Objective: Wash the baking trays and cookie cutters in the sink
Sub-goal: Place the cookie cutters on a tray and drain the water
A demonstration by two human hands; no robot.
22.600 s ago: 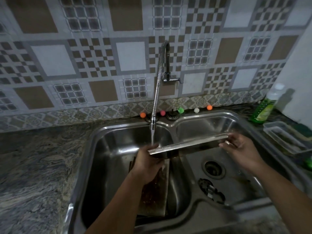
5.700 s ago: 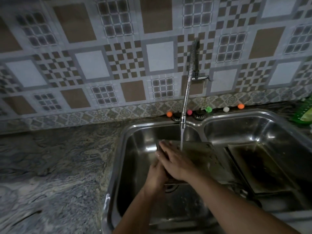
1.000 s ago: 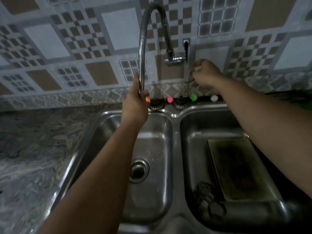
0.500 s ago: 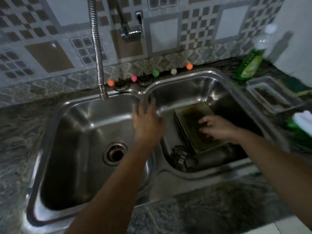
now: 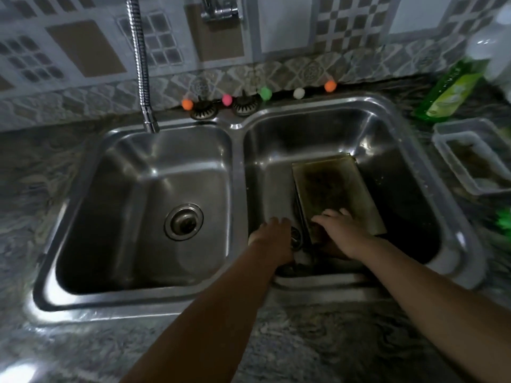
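— So what's around the sink [image 5: 409,139]?
— Soap bottle [image 5: 448,95] and tub [image 5: 470,158] to its right; spout [image 5: 142,78] over the left basin.
— And the tray [image 5: 334,189]?
— Stained dark, in the right basin. Right hand [image 5: 341,233] grips its near edge; left hand [image 5: 273,239] beside it, grip unclear.

Hanging down over the left bowl: a bendy silver tap hose [image 5: 141,64], its tip just above the rim. Sitting in a row along the back edge, by the wall: small balls, orange [image 5: 187,104], pink [image 5: 227,99], green [image 5: 265,93], white [image 5: 299,92] and orange again [image 5: 330,86]. Lying between the first balls: two round metal strainers [image 5: 204,111]. Leaning on the stone counter [image 5: 318,341] at the right: a green soap bottle [image 5: 450,92]. Sitting just in front of it: a clear plastic tub [image 5: 470,158]. Covering the wall behind: patterned tiles [image 5: 83,48].
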